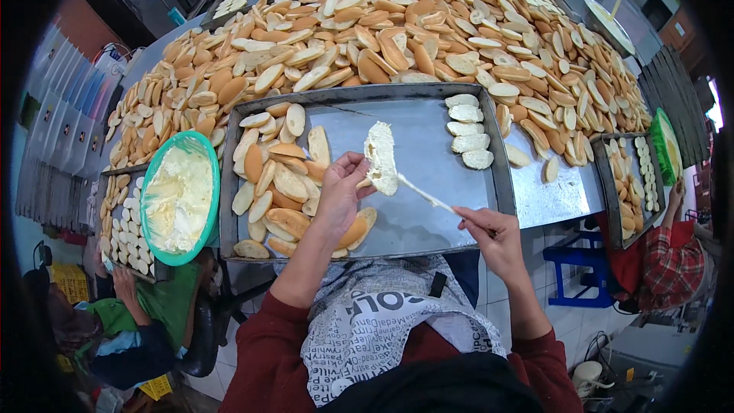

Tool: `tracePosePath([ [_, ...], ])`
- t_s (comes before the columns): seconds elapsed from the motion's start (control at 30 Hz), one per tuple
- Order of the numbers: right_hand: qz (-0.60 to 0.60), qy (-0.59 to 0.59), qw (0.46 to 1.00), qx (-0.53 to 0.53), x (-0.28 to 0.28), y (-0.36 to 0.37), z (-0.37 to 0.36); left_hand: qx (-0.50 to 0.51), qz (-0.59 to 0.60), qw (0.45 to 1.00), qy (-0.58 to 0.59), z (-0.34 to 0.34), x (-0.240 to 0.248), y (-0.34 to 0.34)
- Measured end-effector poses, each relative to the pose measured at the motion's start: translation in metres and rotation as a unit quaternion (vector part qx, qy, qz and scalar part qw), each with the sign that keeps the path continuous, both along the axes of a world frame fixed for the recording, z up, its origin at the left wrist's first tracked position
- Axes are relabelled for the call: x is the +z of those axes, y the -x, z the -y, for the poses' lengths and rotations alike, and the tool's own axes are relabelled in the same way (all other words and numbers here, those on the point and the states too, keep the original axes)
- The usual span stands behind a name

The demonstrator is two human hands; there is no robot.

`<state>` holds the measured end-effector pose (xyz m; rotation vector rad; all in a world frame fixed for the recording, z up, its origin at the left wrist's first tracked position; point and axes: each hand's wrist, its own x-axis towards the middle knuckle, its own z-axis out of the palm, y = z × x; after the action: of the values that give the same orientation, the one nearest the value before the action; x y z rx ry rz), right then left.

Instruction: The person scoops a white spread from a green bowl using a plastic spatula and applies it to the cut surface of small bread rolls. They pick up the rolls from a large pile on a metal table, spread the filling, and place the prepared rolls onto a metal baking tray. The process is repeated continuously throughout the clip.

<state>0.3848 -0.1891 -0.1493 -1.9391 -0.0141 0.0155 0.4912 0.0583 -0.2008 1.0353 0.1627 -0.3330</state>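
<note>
Over the middle of a metal baking tray, my left hand grips a slice of bread whose upper face is coated in pale cream. My right hand pinches the handle of a thin spreading stick, smeared with cream, its far end touching the coated slice. Plain bread slices lie heaped in the tray's left part. Several cream-coated slices sit in a column at its upper right corner. Left of the tray stands a green basin of pale cream.
A large heap of bread slices covers the table beyond the tray. Other trays stand at the far side, left and right. People work around the table, one at the left, another in a checked sleeve at the right. A blue stool stands below.
</note>
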Motion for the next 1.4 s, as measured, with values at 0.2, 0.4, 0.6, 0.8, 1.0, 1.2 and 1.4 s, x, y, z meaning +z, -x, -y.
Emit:
tracePosePath([
  [0.2,-0.031,-0.04,0.997,-0.063,-0.006,0.014,0.027,0.013,-0.016,0.998,-0.052,0.014,-0.005,-0.001],
  [0.4,0.013,-0.064,0.98,-0.186,-0.003,0.016,0.055,-0.084,-0.08,0.987,-0.111,0.069,-0.057,-0.001],
  [0.6,0.033,-0.063,0.974,-0.215,-0.005,0.02,0.066,-0.273,-0.08,0.936,-0.207,0.104,-0.058,0.011],
  [0.8,0.026,-0.068,0.967,-0.242,-0.013,0.025,0.078,-0.252,0.354,0.735,-0.52,0.08,-0.053,-0.011],
  [1.0,0.047,-0.083,0.972,-0.217,-0.015,0.019,0.068,-0.325,0.438,0.656,-0.521,0.096,-0.062,-0.035],
  [1.2,0.037,-0.078,0.97,-0.228,-0.021,0.024,0.075,-0.331,0.438,0.675,-0.493,0.102,-0.076,-0.04],
  [1.4,0.032,-0.081,0.968,-0.236,-0.022,0.022,0.072,-0.284,0.433,0.681,-0.518,0.112,-0.073,-0.035],
])
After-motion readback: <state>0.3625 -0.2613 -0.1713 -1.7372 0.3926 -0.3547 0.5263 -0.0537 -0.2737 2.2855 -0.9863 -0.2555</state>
